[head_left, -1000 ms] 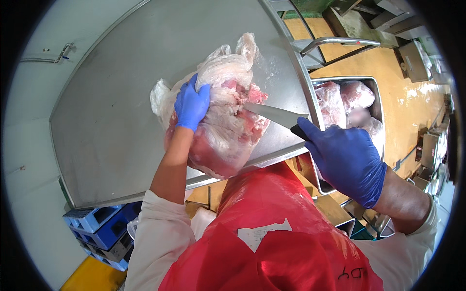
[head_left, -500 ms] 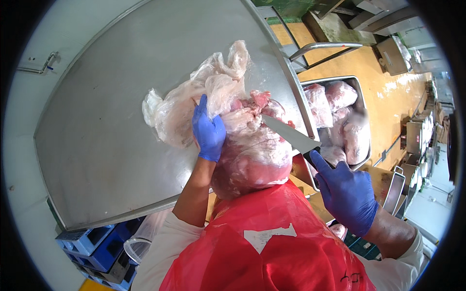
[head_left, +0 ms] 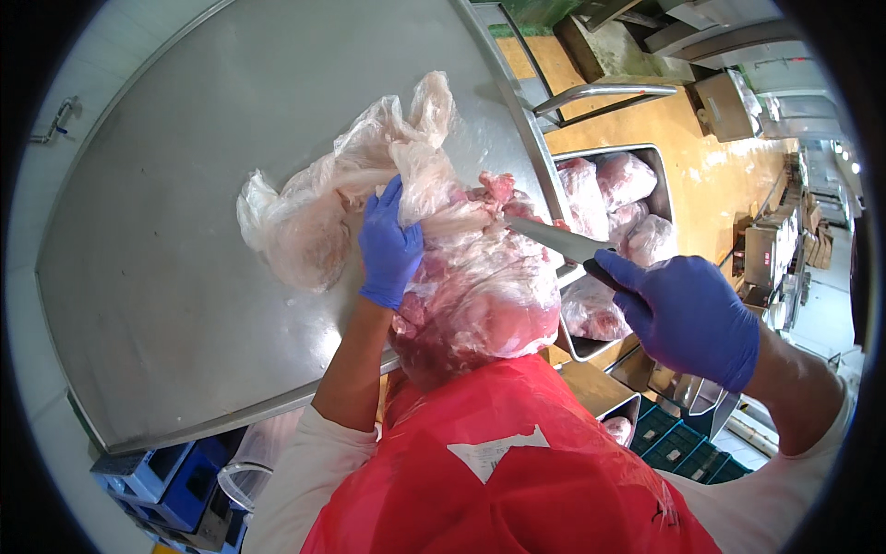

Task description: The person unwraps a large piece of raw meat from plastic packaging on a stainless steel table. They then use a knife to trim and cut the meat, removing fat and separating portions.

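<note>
gripping the knife [head_left: 561, 240] in my right hand [head_left: 692, 319], i angle its blade leftward so the tip reaches the meat [head_left: 508, 309]. that lies between my hands, at the edge of the metal table [head_left: 166, 277], close up to my apron [head_left: 517, 415], perhaps to brace it. my left hand [head_left: 391, 245], apart from the right, sits at the plastic bag [head_left: 318, 194], seemingly to hold it off the blade; pinching or pressing, i cannot tell.

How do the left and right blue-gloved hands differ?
The left hand touches crumpled translucent plastic; the right hand grips a black-handled metal knife. The left hand is over the grey metal table, the right hand beyond its edge. Both are gloved in blue.
</note>
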`<state>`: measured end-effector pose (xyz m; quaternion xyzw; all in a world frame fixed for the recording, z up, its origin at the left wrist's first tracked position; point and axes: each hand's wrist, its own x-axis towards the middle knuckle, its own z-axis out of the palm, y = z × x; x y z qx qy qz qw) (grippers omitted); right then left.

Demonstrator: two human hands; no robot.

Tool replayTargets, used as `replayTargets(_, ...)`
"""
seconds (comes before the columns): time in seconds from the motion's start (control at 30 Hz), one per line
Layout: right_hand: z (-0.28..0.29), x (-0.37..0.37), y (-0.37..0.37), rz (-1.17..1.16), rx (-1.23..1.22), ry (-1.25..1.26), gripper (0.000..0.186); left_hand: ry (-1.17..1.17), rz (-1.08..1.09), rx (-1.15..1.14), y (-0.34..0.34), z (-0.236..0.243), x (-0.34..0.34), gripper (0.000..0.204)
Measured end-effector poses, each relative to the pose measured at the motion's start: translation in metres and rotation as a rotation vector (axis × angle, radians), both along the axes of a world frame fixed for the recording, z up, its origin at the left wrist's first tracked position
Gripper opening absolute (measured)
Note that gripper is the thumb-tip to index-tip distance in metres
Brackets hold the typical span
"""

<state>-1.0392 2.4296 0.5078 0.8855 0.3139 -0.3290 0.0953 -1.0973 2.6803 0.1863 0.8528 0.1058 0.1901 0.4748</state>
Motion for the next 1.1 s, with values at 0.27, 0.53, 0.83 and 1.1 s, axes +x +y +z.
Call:
replayTargets(0.27,-0.061,-0.033,-0.044,-0.205,0.277,-0.019,0.051,0.034,-0.029,0.040,0.003,0.003,-0.004,0.045)
replayTargets(0.53,-0.134,-0.098,-0.078,-0.308,0.432,-0.249,0.054,0.096,0.054,0.013,0.003,0.008,-0.001,0.042)
replayTargets(0.83,-0.164,-0.093,-0.078,-0.644,0.893,0.056,0.050,-0.020,-0.023,-0.096,-0.003,-0.009,-0.005,0.042)
replayTargets(1.1,-0.056,-0.068,-0.124,-0.275,0.526,-0.099,0.045,0.006,0.138,-0.344,0.011,0.000,-0.017,0.042)
